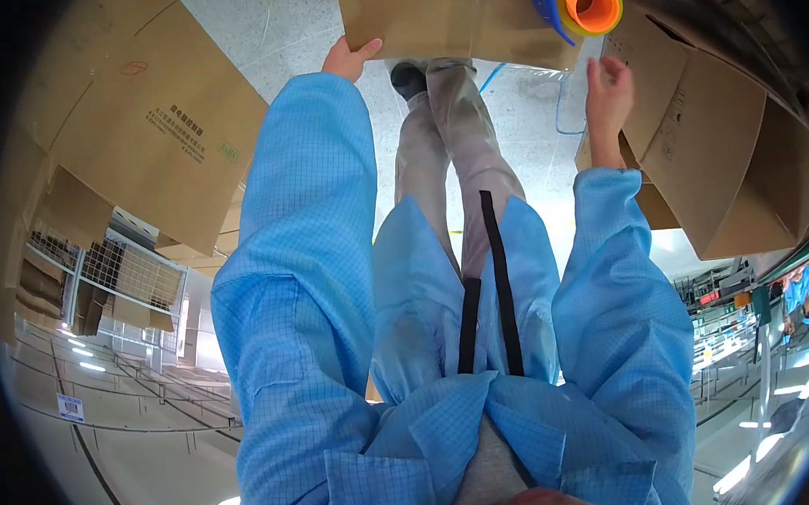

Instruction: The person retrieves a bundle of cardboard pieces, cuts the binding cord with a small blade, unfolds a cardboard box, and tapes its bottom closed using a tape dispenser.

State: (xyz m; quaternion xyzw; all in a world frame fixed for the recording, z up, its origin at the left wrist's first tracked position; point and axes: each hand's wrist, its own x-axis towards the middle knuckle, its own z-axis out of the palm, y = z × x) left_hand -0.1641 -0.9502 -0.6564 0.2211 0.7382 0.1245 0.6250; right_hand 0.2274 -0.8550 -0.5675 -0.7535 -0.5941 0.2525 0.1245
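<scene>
My left hand [351, 59] grips the near edge of a cardboard box [438, 17] at the top of the view, with the thumb lying along the edge. A tape dispenser [584, 5] with an orange core, yellow rim and blue part rests at the box's right end. Just below the dispenser is my right hand [608, 95], its fingers loosely curled, thumb apart, with nothing visible between them. The box's far side is cut off by the frame.
A large flattened-looking cardboard piece [155, 110] with printed characters stands at the left. An open cardboard box [710, 145] is close by my right arm. Blue strapping [559, 116] lies on the pale floor [274, 40]. A white wire-mesh rack [117, 272] stands farther left.
</scene>
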